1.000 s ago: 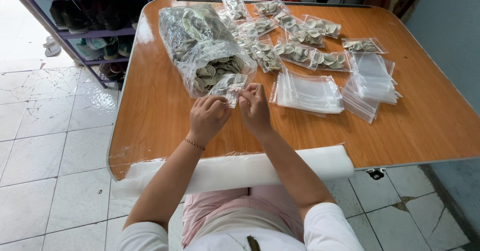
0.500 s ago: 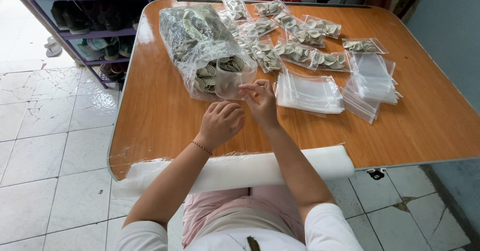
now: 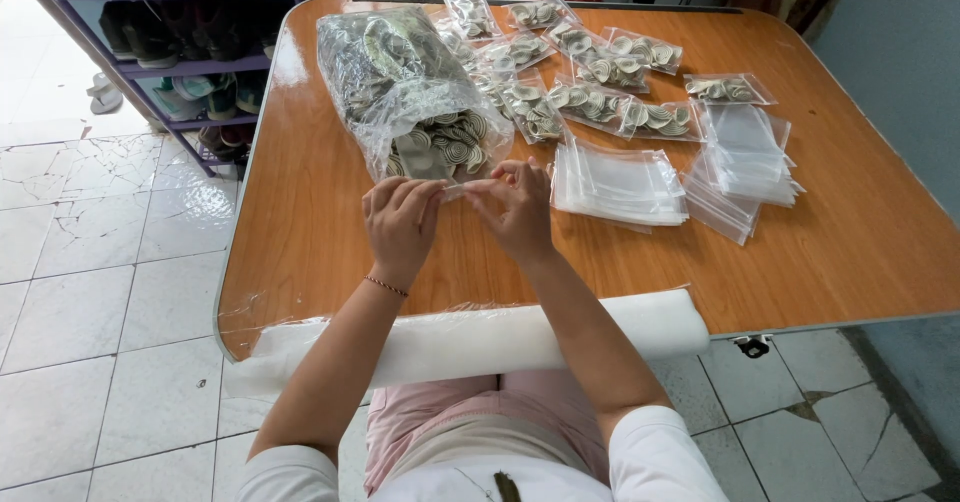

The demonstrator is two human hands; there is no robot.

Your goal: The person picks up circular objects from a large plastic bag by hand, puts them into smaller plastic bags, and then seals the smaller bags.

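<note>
The left hand [image 3: 400,224] has drifted down from the big bag [image 3: 410,92] of spiral discs, fingers curled, pinching one end of a small pouch [image 3: 458,190]. The right hand [image 3: 520,212] pinches the other end (contents hidden now). Half a second ago both sat higher; the pouch seems filled, its top being pressed shut. Empty pouches [image 3: 615,182] lie rightward.
</note>
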